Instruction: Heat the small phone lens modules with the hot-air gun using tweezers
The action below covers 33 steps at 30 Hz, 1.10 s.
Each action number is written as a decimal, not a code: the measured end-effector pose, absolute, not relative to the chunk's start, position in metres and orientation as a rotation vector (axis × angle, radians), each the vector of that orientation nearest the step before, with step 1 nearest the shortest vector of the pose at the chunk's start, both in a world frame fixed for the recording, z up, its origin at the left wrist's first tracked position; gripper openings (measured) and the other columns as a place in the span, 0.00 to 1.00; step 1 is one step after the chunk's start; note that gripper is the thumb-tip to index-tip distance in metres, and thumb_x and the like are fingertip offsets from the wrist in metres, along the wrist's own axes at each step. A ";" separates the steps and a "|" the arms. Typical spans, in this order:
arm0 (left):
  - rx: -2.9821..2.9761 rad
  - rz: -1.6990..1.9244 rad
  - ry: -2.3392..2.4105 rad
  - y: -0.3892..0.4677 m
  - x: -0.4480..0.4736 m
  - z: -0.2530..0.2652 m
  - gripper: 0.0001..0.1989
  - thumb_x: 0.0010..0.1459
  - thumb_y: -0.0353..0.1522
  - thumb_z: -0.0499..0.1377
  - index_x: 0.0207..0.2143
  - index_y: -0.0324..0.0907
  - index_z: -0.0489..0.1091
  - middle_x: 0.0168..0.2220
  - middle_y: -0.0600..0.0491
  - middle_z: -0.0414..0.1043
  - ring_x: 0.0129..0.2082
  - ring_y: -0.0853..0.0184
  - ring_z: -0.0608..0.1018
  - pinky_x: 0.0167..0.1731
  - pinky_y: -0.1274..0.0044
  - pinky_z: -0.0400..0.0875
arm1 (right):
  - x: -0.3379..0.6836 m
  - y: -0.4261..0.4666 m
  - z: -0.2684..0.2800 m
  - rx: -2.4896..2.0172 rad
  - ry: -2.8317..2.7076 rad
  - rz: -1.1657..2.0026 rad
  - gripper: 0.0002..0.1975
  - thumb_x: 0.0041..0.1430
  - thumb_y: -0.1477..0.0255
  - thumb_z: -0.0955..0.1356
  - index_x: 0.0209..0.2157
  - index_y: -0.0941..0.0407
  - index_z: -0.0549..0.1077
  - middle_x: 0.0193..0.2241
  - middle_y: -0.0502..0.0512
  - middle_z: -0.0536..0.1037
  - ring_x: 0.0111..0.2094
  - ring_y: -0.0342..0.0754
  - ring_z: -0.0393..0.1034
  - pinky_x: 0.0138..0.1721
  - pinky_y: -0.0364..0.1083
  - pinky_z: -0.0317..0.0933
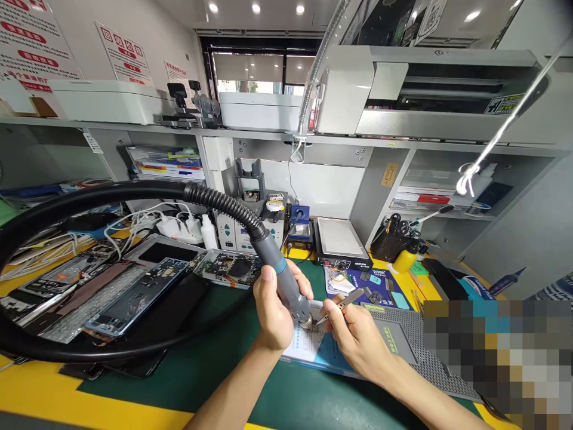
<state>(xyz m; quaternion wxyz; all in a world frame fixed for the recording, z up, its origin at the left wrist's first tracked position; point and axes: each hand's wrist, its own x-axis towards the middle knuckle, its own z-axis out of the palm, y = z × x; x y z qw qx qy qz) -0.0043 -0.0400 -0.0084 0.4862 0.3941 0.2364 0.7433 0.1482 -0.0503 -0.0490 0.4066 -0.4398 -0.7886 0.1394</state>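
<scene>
My left hand [274, 310] is wrapped round the grey handle of a hot air gun [278, 267], whose nozzle points down. A thick black hose [111, 190] runs from the handle and loops out to the left. Between the fingers of my right hand [358, 334] is a pair of metal tweezers [350, 298], their tips close beside the nozzle. Below both lies a flat white-and-blue box or booklet [329, 352] on the green mat [224, 358]. Whatever small piece sits under the nozzle is too hidden to make out.
Opened phones, one with a blue frame [138, 295], crowd the left side. A hot air station [244, 236] and a flat heating plate [341, 239] stand behind. To the right are a grey textured mat [432, 346], a tool holder [389, 236] and a yellow bottle [405, 260].
</scene>
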 end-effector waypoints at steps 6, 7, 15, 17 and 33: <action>0.997 1.779 0.592 -0.040 -0.002 -0.012 0.30 0.62 0.58 0.48 0.28 0.41 0.67 0.21 0.53 0.69 0.21 0.66 0.73 0.26 0.73 0.68 | 0.148 -0.050 -0.048 -1.131 -1.982 0.355 0.26 0.74 0.66 0.59 0.21 0.56 0.70 0.16 0.49 0.69 0.19 0.41 0.63 0.25 0.41 0.56; 0.998 1.770 0.595 -0.040 -0.002 -0.013 0.30 0.63 0.58 0.47 0.29 0.41 0.66 0.21 0.53 0.69 0.21 0.66 0.73 0.26 0.73 0.68 | 0.148 -0.050 -0.048 -1.133 -1.984 0.357 0.26 0.74 0.65 0.58 0.21 0.56 0.70 0.16 0.49 0.69 0.19 0.41 0.63 0.25 0.41 0.56; 1.047 1.711 0.625 -0.035 0.002 -0.008 0.29 0.65 0.56 0.44 0.28 0.41 0.64 0.20 0.54 0.67 0.21 0.68 0.72 0.25 0.75 0.67 | 0.149 -0.050 -0.050 -1.132 -1.997 0.386 0.26 0.74 0.63 0.58 0.22 0.56 0.69 0.18 0.50 0.72 0.20 0.41 0.65 0.25 0.41 0.57; 1.080 1.673 0.631 -0.034 0.003 -0.007 0.29 0.65 0.56 0.44 0.29 0.42 0.64 0.20 0.54 0.66 0.20 0.68 0.71 0.24 0.75 0.66 | 0.149 -0.050 -0.051 -1.137 -2.000 0.389 0.26 0.74 0.63 0.58 0.22 0.56 0.69 0.17 0.50 0.71 0.19 0.42 0.64 0.25 0.42 0.57; 1.277 1.524 0.664 -0.031 0.005 -0.006 0.30 0.67 0.55 0.45 0.29 0.41 0.67 0.23 0.53 0.69 0.22 0.70 0.70 0.26 0.76 0.65 | 0.149 -0.051 -0.047 -1.153 -2.015 0.389 0.26 0.75 0.63 0.56 0.22 0.55 0.68 0.16 0.49 0.69 0.19 0.42 0.62 0.24 0.42 0.55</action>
